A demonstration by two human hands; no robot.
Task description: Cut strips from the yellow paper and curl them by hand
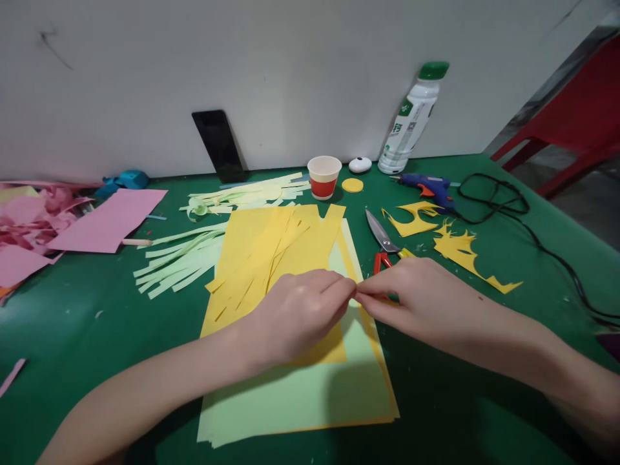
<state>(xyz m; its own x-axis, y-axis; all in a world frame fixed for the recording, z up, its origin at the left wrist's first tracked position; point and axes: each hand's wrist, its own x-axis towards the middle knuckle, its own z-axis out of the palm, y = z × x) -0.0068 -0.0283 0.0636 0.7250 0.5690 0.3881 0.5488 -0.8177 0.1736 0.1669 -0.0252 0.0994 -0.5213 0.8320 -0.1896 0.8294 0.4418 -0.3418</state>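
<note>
My left hand (pixel 305 307) is closed in a pinch above the stacked paper. Its fingertips meet those of my right hand (pixel 411 290), whose thumb and forefinger are also pinched together. Whatever lies between the fingertips is hidden or too small to make out. Below them, a yellow paper sheet (pixel 247 239) with several thin yellow strips (pixel 271 265) on it rests on pale green sheets (pixel 290 407). Just beyond my right hand lie scissors (pixel 380 231) with red and yellow handles, the blades spread and the handles partly covered by that hand.
Pale green strips (pixel 186 261) and pink paper (pixel 111 219) lie left. Behind stand a phone (pixel 219 145), a paper cup (pixel 324 177) and a tilted bottle (pixel 411 123), near a yellow disc (pixel 352 185). Right are yellow scraps (pixel 458 247) and a blue glue gun (pixel 431 187) with a black cord.
</note>
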